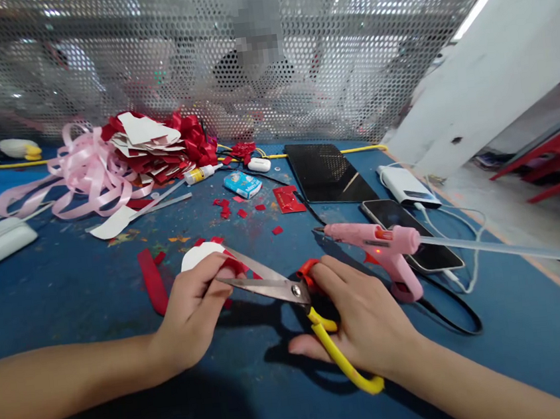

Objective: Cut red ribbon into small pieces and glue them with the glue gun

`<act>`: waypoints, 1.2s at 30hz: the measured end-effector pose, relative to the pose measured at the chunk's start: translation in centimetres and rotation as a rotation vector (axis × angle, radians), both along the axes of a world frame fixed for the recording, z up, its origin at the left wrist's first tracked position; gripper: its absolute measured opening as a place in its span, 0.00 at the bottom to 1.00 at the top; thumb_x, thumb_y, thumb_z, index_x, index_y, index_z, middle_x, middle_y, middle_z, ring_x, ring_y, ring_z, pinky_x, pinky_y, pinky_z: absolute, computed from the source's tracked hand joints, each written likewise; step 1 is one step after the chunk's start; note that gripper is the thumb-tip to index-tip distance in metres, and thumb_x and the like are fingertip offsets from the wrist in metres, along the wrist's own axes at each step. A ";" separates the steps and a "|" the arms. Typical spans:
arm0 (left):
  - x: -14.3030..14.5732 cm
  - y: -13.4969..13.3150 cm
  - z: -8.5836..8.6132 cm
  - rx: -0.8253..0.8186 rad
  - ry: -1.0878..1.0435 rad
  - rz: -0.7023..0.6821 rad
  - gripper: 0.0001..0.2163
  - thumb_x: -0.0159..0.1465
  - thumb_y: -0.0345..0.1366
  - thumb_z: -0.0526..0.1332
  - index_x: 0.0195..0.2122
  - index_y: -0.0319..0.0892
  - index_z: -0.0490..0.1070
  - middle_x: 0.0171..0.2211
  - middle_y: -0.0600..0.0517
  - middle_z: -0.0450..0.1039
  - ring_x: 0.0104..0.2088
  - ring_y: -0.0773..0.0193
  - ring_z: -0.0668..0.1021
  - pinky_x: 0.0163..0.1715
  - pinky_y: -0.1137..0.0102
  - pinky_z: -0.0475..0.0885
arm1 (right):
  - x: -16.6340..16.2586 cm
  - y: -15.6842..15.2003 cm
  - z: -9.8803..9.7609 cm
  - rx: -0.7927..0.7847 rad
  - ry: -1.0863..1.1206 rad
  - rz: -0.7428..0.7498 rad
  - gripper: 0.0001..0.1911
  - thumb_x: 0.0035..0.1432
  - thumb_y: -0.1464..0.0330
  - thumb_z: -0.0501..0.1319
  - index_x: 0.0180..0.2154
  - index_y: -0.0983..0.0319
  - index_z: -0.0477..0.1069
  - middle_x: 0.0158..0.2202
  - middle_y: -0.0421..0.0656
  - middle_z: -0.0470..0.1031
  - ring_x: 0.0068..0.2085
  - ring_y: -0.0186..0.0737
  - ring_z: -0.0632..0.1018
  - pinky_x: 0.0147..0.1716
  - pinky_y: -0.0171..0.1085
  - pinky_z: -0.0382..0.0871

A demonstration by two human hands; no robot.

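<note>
My right hand (366, 317) grips a pair of scissors (278, 286) by their red and yellow handles, blades parted and pointing left. My left hand (195, 308) is closed on a small red piece of ribbon (233, 266) held between the blades, next to a white paper disc (199, 253). A loose red ribbon strip (152, 281) lies on the blue table (68, 292) just left of my left hand.
A pink glue gun (388, 246) stands right of my hands, its clear stick pointing right. Behind it lie a phone (413, 235), a power bank (407, 186) and a black tablet (329, 172). Pink ribbon (86, 173) and red cuttings (158, 149) pile at back left. A perforated screen (193, 52) walls the far edge.
</note>
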State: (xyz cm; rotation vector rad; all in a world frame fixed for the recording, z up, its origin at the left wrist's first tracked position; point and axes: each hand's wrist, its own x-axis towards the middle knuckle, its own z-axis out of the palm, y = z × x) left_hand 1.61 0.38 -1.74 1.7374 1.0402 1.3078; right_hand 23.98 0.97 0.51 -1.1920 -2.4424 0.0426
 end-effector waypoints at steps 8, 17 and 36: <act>0.4 0.0 1.3 -0.077 0.151 -0.122 0.10 0.61 0.28 0.51 0.27 0.41 0.70 0.23 0.56 0.70 0.26 0.68 0.70 0.27 0.76 0.63 | -0.1 -0.3 0.4 -0.025 -0.024 0.005 0.34 0.45 0.37 0.51 0.27 0.62 0.64 0.25 0.41 0.65 0.22 0.33 0.65 0.20 0.33 0.57; 0.5 0.1 1.1 -0.134 0.131 -0.049 0.12 0.60 0.28 0.51 0.24 0.42 0.71 0.23 0.56 0.70 0.23 0.68 0.68 0.26 0.75 0.62 | -0.1 -0.5 0.3 -0.076 -0.041 -0.018 0.32 0.46 0.37 0.50 0.22 0.61 0.60 0.22 0.39 0.64 0.20 0.31 0.62 0.20 0.32 0.51; 0.3 0.1 0.8 -0.404 -0.023 -0.115 0.14 0.63 0.39 0.49 0.25 0.40 0.68 0.17 0.58 0.53 0.20 0.69 0.59 0.21 0.73 0.55 | 0.1 -0.2 -0.2 -0.058 -0.072 -0.043 0.28 0.53 0.43 0.50 0.19 0.60 0.58 0.18 0.38 0.61 0.18 0.30 0.61 0.19 0.33 0.46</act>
